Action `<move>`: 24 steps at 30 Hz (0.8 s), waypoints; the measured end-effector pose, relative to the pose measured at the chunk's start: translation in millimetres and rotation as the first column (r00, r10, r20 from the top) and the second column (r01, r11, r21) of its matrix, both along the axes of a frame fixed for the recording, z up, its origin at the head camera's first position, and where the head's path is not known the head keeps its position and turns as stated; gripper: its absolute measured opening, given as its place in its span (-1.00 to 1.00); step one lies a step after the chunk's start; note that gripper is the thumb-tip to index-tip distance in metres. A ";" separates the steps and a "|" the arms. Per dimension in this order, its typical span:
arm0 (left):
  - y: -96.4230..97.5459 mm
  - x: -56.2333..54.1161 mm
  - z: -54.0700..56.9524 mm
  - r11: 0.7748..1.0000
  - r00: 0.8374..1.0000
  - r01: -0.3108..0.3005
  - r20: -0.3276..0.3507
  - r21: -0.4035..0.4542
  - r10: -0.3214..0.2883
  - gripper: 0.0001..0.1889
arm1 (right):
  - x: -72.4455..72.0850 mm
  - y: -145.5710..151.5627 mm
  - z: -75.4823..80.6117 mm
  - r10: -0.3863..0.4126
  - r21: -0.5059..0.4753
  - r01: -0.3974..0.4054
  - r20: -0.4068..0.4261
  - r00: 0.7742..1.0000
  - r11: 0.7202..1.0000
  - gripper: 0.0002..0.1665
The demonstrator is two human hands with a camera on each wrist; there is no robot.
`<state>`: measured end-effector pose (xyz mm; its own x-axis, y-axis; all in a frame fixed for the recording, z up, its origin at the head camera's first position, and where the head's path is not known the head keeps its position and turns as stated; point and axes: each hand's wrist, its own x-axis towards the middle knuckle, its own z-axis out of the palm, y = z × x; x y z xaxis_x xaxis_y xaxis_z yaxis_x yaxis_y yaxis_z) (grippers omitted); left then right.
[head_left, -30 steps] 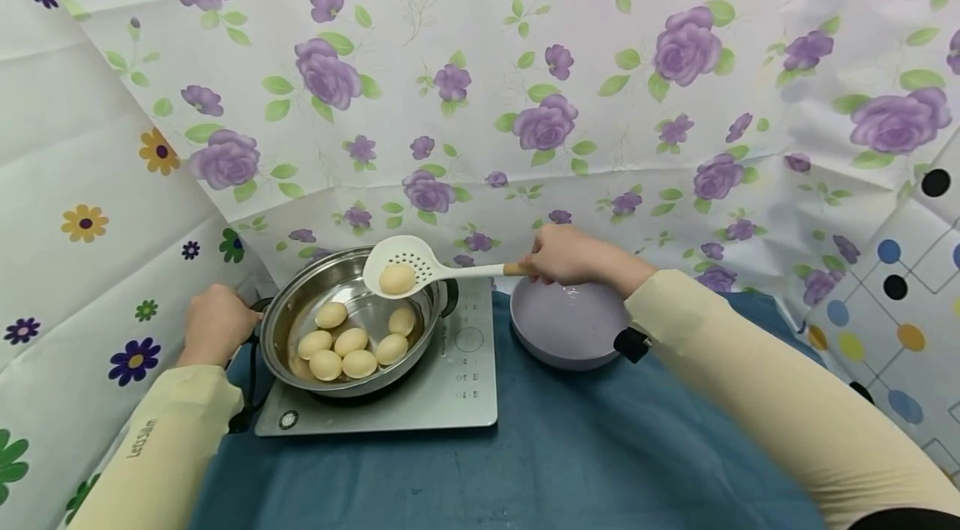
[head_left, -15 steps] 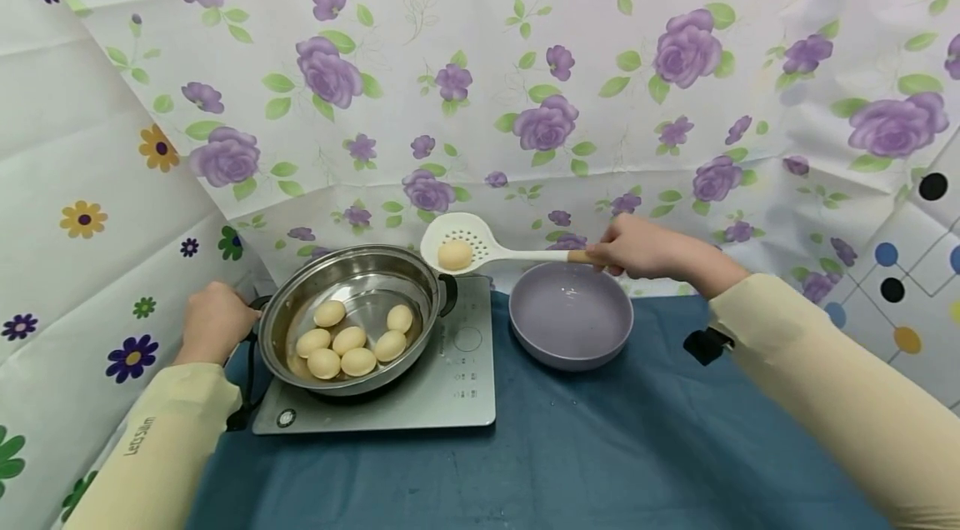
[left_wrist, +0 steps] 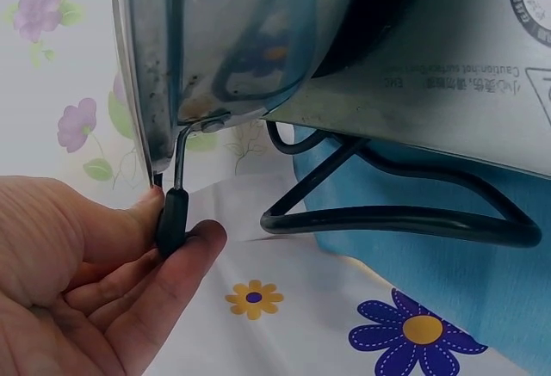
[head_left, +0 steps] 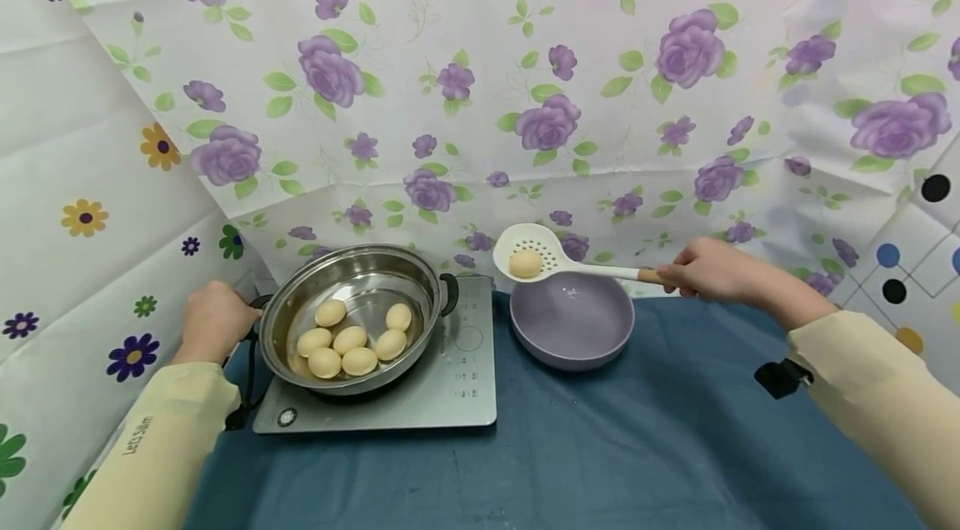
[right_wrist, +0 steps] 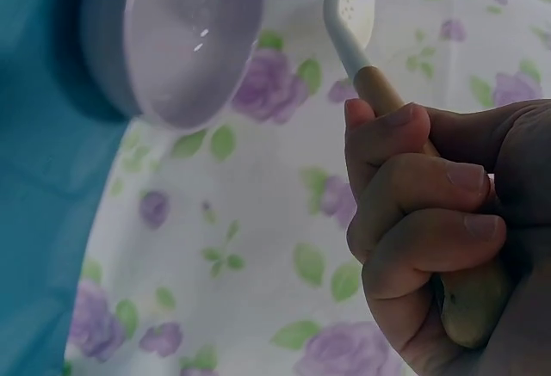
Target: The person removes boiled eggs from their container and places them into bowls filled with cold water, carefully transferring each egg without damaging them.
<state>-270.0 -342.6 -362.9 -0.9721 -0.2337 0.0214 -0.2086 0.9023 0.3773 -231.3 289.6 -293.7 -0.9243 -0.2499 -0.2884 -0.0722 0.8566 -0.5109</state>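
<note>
My right hand [head_left: 708, 270] grips the wooden handle of a white slotted spoon [head_left: 588, 268], fingers curled round it in the right wrist view. One pale egg [head_left: 526, 264] lies in the spoon's bowl, above the back left rim of a purple bowl [head_left: 573, 362]. The inside of that bowl shows no egg. With thumb and fingers, my left hand [left_wrist: 129, 264] pinches the black side handle [left_wrist: 172, 221] of a steel pot [head_left: 431, 338]. Several eggs [head_left: 351, 340] sit in shallow liquid at the pot's bottom.
The pot stands on a silver induction cooker [head_left: 474, 405], left of the bowl. A black cord or loop [left_wrist: 396, 218] sticks out beside the cooker. Blue cloth [head_left: 585, 463] covers the table. Flowered sheeting [head_left: 480, 138] hangs close behind.
The slotted spoon with its egg has travelled right, from over the pot to the purple bowl's back left edge. My left hand has stayed on the pot handle.
</note>
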 end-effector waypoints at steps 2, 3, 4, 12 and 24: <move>0.4 0.2 0.0 1.000 1.000 0.003 -0.006 -0.007 -0.003 -0.63 | 1.5 8.2 -5.3 -0.010 0.019 0.010 -0.015 1.000 1.000 -0.50; 0.6 0.4 -0.3 1.000 1.000 0.002 -0.005 -0.007 -0.002 -0.63 | 2.2 11.8 -8.4 -0.012 0.030 0.013 -0.021 1.000 0.999 -0.50; 0.7 0.5 -0.7 1.000 1.000 0.003 -0.004 -0.009 -0.003 -0.64 | 2.7 15.2 -11.5 -0.017 0.039 0.018 -0.025 1.000 0.999 -0.50; -1.7 1.2 -3.9 1.000 1.000 -0.001 0.002 -0.003 0.001 -0.62 | 6.9 31.0 -32.5 -0.002 0.083 0.006 -0.042 0.999 0.997 -0.52; -5.0 -4.9 -6.3 0.998 0.998 0.015 -0.065 -0.062 -0.019 -0.55 | 7.1 31.9 -47.1 -0.011 0.147 0.019 -0.060 0.998 0.989 -0.58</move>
